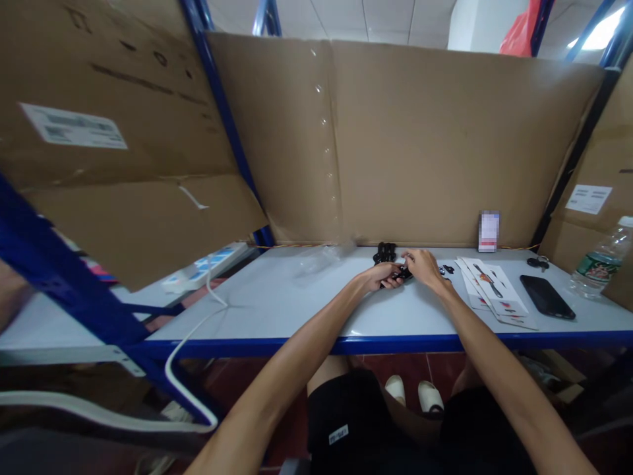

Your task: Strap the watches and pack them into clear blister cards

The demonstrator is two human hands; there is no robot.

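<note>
Above the white tabletop (281, 303), my left hand (384, 274) is closed around a small black item (405, 271) whose kind I cannot make out. Close against it on the right is my right hand (423, 266), with fingers pinched at the top of the same item. My fingers cover most of it. Just behind my left hand lies a bundle of black, looped pieces (384, 252). A few small dark parts (448, 270) rest to the right of my right hand, partly hidden by it.
Printed cards (494, 290) showing a tool lie right of my hands, beside a black phone (547, 297), keys (538, 262) and a water bottle (601, 260). A lit phone (488, 232) leans on the cardboard wall (435, 145). A power strip (205, 267) with white cable is left; clear plastic (324, 257) lies behind.
</note>
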